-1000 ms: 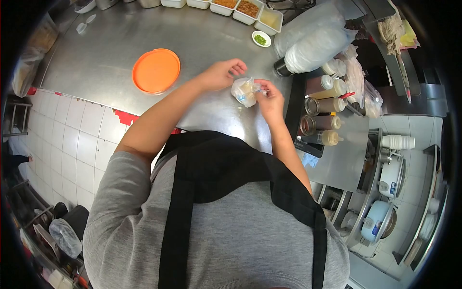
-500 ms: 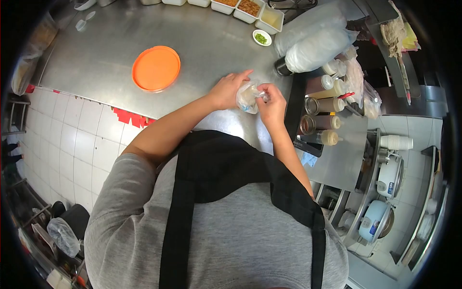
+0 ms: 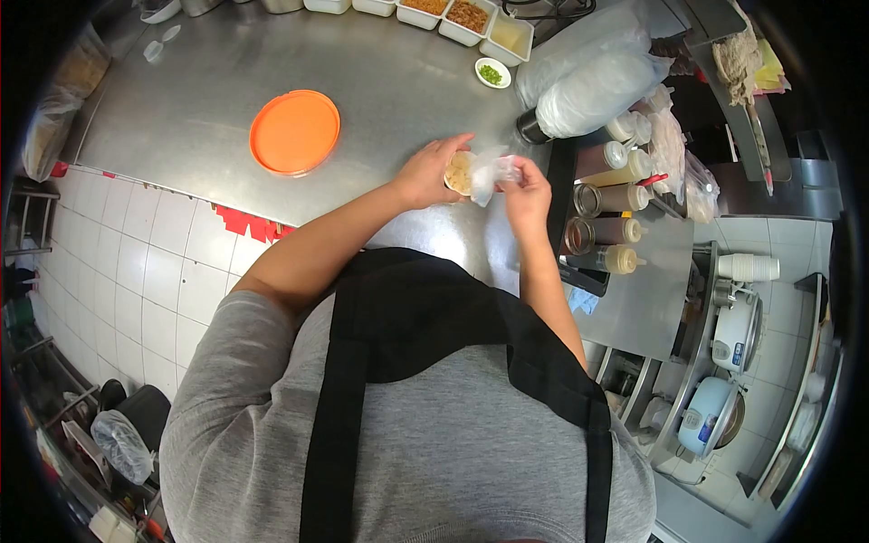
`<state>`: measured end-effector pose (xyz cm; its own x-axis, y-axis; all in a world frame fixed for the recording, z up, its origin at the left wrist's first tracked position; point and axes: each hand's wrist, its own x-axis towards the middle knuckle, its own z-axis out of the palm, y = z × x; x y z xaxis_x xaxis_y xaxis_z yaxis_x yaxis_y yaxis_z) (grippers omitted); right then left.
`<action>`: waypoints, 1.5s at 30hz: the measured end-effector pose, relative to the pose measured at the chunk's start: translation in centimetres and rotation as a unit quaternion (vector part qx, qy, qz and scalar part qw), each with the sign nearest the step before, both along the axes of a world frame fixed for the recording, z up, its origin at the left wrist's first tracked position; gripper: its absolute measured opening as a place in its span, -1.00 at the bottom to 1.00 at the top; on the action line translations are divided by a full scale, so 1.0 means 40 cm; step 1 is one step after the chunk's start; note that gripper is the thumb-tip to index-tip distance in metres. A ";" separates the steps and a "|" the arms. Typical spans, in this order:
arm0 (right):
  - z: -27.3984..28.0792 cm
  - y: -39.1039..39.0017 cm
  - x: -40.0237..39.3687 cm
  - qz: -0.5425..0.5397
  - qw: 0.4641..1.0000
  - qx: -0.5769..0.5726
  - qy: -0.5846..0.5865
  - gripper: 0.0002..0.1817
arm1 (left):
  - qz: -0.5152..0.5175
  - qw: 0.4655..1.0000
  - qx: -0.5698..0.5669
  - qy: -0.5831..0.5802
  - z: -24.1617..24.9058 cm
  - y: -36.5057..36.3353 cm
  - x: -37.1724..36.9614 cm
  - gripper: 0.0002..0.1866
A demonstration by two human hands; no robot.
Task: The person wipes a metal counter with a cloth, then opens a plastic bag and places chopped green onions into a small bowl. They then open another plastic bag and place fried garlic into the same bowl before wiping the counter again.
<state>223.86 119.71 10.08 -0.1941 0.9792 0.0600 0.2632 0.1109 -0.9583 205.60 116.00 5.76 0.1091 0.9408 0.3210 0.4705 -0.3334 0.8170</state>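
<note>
My left hand (image 3: 427,174) curls round the side of a small round bowl (image 3: 459,174) with pale, lumpy food in it. To its right, my right hand (image 3: 528,197) pinches a crumpled clear plastic bag (image 3: 490,170) between thumb and fingers. The bag overlaps the bowl's right edge in this view, so that part is hidden. Farther left on the steel counter (image 3: 199,109) lies an orange round lid or plate (image 3: 294,132), apart from both hands.
White tubs of food (image 3: 466,20) line the counter's back, near a small dish of chopped greens (image 3: 492,72). Plastic bag rolls (image 3: 593,95) and several sauce bottles (image 3: 615,196) stand on the right. Rice cookers (image 3: 709,416) sit on the lower right shelf.
The plastic that covered the bowl has been pulled off to the right by my right hand, so the pale food now shows. My left hand has stayed at the bowl.
</note>
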 end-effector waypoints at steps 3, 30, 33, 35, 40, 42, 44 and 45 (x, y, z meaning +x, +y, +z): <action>-0.016 0.024 0.020 -0.030 0.954 -0.204 0.219 -0.73 | -0.008 1.000 -0.015 0.002 -0.001 -0.004 -0.004 -0.05; -0.052 -0.111 0.103 -0.062 0.724 -0.360 0.584 -0.75 | 0.214 0.968 0.004 0.128 0.009 0.394 -0.115 0.06; -0.032 -0.149 0.116 -0.062 0.717 -0.366 0.590 -0.70 | 0.193 0.975 0.028 0.108 -0.006 0.445 -0.127 0.04; -0.020 -0.171 0.136 -0.066 0.729 -0.360 0.578 -0.69 | 0.240 0.961 0.057 0.123 -0.010 0.431 -0.109 0.01; 0.051 -0.199 0.163 -0.037 0.704 -0.338 0.623 -0.65 | 0.064 0.985 0.036 0.158 -0.005 0.213 -0.118 -0.51; 0.045 -0.206 0.176 -0.057 0.716 -0.334 0.611 -0.66 | -0.007 0.982 0.022 0.186 -0.026 0.116 -0.110 -0.60; 0.039 -0.206 0.179 -0.049 0.731 -0.323 0.600 -0.66 | -0.007 0.977 0.055 0.207 -0.028 0.044 -0.094 -0.61; 0.045 -0.207 0.172 -0.048 0.732 -0.320 0.599 -0.67 | -0.018 0.975 0.060 0.213 -0.019 0.023 -0.089 -0.61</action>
<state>230.75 111.43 11.86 -0.3068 0.8864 -0.3466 -0.8316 -0.4268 -0.3554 202.02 116.93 4.98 0.2884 0.8925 0.3468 0.7450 -0.4366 0.5042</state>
